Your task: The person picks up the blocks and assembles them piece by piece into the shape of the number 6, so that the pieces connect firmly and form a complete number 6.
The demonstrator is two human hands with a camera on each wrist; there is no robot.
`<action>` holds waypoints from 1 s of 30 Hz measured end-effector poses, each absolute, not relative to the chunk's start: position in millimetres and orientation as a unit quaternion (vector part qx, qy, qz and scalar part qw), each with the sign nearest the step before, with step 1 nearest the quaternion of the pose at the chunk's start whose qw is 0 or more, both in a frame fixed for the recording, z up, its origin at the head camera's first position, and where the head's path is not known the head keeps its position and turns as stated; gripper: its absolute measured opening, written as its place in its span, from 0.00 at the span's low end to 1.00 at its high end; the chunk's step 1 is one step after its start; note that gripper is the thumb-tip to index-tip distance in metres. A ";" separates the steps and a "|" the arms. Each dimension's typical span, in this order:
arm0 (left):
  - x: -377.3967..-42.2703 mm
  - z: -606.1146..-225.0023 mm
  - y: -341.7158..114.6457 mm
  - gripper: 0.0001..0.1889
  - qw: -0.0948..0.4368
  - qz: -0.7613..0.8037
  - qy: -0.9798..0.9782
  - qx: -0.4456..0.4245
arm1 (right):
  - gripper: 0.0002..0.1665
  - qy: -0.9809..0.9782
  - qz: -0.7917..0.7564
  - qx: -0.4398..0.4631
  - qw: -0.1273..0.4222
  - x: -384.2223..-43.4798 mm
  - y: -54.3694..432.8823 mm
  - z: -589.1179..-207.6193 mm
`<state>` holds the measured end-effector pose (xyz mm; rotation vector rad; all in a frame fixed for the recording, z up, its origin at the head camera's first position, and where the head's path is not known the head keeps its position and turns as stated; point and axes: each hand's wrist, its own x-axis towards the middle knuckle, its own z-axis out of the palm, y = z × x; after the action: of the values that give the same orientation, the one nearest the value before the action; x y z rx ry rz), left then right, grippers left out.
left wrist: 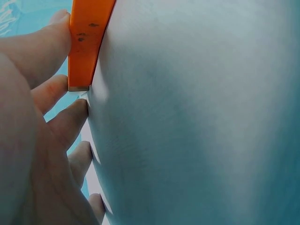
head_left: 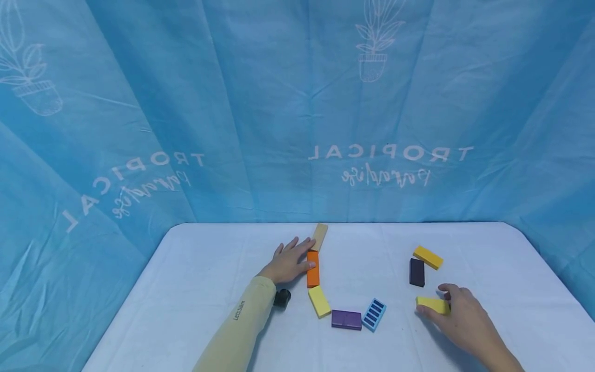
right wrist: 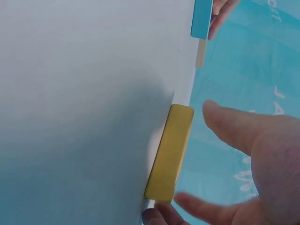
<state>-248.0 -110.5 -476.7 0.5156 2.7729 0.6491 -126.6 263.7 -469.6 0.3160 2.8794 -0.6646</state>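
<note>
My left hand lies with spread fingers by an orange block. Its thumb reaches over that block, and its index finger comes to the near end of a plain wooden block. In the left wrist view, the thumb touches the side of the orange block. My right hand is spread around a pale yellow block on the table. The right wrist view shows a gap between the thumb and this yellow block, with fingertips close to its other end.
A curving row continues through another pale yellow block, a purple block and a blue block with dark bars. Near the right hand lie a black block and a deeper yellow block. Blue cloth hangs behind the white table.
</note>
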 end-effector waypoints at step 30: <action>-251.0 -478.9 -111.6 0.35 0.127 0.218 0.954 0.161 | 0.61 0.971 -0.176 0.129 0.101 -128.7 251.9 -473.1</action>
<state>-251.0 -111.6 -478.9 0.4689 2.7777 0.6339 -128.7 251.9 -473.1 0.3797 2.8673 -0.5187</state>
